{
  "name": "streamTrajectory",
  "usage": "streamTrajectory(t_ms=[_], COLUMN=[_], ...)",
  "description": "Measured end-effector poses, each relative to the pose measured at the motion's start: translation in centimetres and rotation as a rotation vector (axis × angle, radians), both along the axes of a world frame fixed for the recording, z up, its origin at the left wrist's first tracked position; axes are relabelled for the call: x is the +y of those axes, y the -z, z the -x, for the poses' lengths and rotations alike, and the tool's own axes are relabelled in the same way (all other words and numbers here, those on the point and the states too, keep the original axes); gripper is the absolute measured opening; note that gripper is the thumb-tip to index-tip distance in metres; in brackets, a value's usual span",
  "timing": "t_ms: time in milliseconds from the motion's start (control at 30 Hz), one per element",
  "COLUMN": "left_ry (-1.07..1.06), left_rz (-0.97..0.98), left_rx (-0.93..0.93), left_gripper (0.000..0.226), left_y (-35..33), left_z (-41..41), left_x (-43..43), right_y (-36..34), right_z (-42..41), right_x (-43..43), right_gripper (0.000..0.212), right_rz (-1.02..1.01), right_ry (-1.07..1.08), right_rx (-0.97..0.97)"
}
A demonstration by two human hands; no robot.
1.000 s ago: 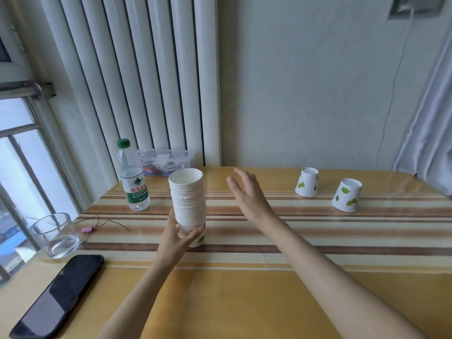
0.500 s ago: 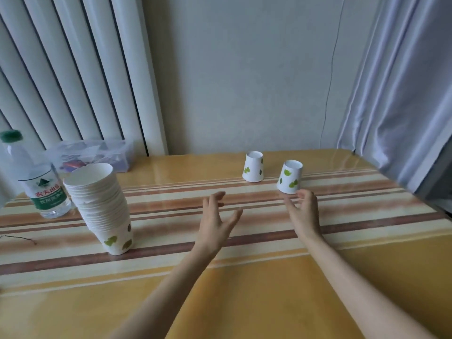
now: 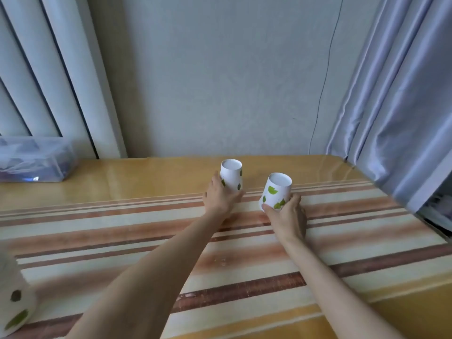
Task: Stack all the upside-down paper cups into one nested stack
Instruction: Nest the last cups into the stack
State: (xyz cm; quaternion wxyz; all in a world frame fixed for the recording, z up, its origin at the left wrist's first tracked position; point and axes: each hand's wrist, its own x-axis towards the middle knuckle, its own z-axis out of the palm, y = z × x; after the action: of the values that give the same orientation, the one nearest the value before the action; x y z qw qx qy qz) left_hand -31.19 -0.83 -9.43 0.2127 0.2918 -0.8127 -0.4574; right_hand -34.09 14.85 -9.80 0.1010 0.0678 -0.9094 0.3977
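A person's view down both bare arms over a table (image 3: pixel 122 172) covered in a yellow cloth with brown and cream stripes. Taking the far cup (image 3: pixel 231 174) as the landmark: it is a white paper cup with green leaf prints, standing upside down near the back edge of the table, below a plain grey wall. The left hand (image 3: pixel 218 199) now wraps around its lower left side, fingers closed against the paper. Just to the right of it and slightly nearer the person stands a second upside-down cup (image 3: pixel 276 190), apart from the first, tilted a little; the right hand (image 3: pixel 288 217) is clamped around its base, thumb on the near side. Half a second ago both hands were open and empty, reaching across the table; a second ago the left hand steadied the tall nested stack (image 3: pixel 14 297), which now shows only as a blurred edge far to the left of the landmark cup and much closer to the person. So the view has swung right and both remaining loose cups have just been gripped. A clear plastic box (image 3: pixel 36 159) sits far left of the landmark cup, a pale curtain (image 3: pixel 403 94) hangs to its right. These two cups appear to be the last ones to carry back and nest onto the stack.
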Motion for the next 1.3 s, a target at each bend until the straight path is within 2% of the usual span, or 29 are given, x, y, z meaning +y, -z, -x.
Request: streamTrajectory(t_ms=[133, 200, 267, 400, 533, 600, 767, 933, 1033, 1167, 1300], left_ry=[0.011, 0.045, 0.09, 0.08, 0.002, -0.093, -0.259, -0.377, -0.331, -0.21, -0.065], left_rz=[-0.073, -0.159, -0.157, -0.059, 0.05, 0.093, 0.27, 0.419, 0.539, 0.582, 0.617], left_rx=[0.052, 0.11, 0.163, 0.254, 0.268, 0.285, 0.332, 0.358, 0.251, 0.021, -0.25], left_gripper=[0.058, 0.057, 0.058, 0.069, 0.08, 0.082, 0.058, 0.045, 0.053, 0.06, 0.049], left_y=[-0.5, -0.9, -1.8, -4.6, -8.6, -11.1, -17.0, -21.0, -22.1, -21.0, -18.8], left_z=[-0.7, -3.0, -6.2, -15.0, -24.6, -29.0, -37.7, -40.7, -40.0, -37.7, -36.3], left_x=[0.1, 0.4, 0.8, 1.2, 0.8, 0.2, -2.9, -7.0, -9.5, -11.0, -11.5], right_y=[-0.3, -1.0, -1.9, -4.3, -6.7, -7.7, -10.7, -13.5, -14.3, -13.9, -13.6], right_z=[-0.6, -1.9, -4.0, -9.1, -15.2, -18.1, -23.5, -25.9, -26.1, -25.9, -25.2], right_x=[0.0, 0.1, 0.0, -1.5, -3.9, -5.3, -8.6, -10.6, -11.2, -11.2, -10.7], right_gripper=[0.06, 0.06, 0.059, 0.052, 0.052, 0.051, 0.049, 0.052, 0.047, 0.041, 0.035], right_rz=[0.086, 0.168, 0.276, 0.49, 0.567, 0.589, 0.649, 0.706, 0.727, 0.718, 0.715], right_ry=[-0.046, -0.096, -0.185, -0.41, -0.485, -0.545, -0.724, -0.772, -0.75, -0.726, -0.668], right_rx=[-0.031, -0.025, -0.036, -0.145, -0.287, -0.297, -0.283, -0.196, -0.181, -0.169, -0.143])
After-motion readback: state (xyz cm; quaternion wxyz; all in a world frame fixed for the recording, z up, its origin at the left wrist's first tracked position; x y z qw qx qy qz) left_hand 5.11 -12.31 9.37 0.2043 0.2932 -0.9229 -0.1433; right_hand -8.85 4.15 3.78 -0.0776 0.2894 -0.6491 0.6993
